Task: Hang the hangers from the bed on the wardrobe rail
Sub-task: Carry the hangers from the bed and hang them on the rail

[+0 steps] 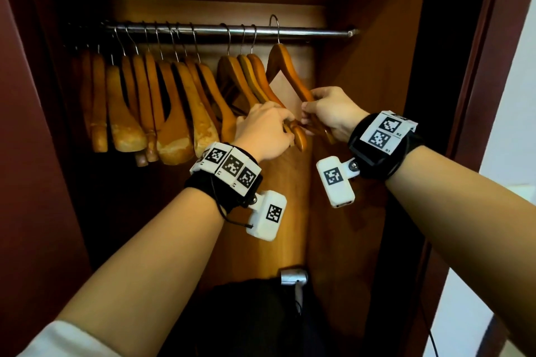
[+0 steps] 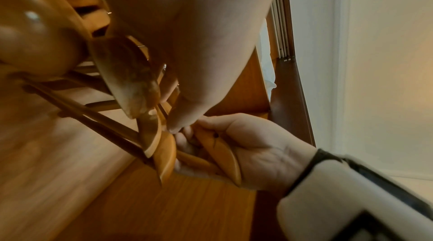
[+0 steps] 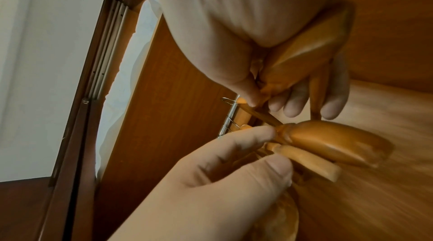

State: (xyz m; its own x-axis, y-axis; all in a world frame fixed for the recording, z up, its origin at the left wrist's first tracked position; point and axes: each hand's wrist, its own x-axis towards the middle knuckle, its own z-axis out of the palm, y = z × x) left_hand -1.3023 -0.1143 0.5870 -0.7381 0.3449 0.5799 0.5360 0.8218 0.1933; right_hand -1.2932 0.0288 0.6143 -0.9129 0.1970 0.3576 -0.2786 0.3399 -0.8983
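A metal rail crosses the top of the wardrobe with several wooden hangers on it. My right hand grips the lower right arm of one more wooden hanger, which is tilted, its hook rising above the rail at the right of the row. The right wrist view shows those fingers curled round the hanger arm. My left hand pinches the lower end of the nearest hung hanger, just left of my right hand. Thumb and forefinger hold that end.
The wardrobe's right side panel stands close beside the held hanger. To the right of its hook is a bare stretch of rail. A dark bag and a metal fitting sit low in the wardrobe. The door frame is at the right.
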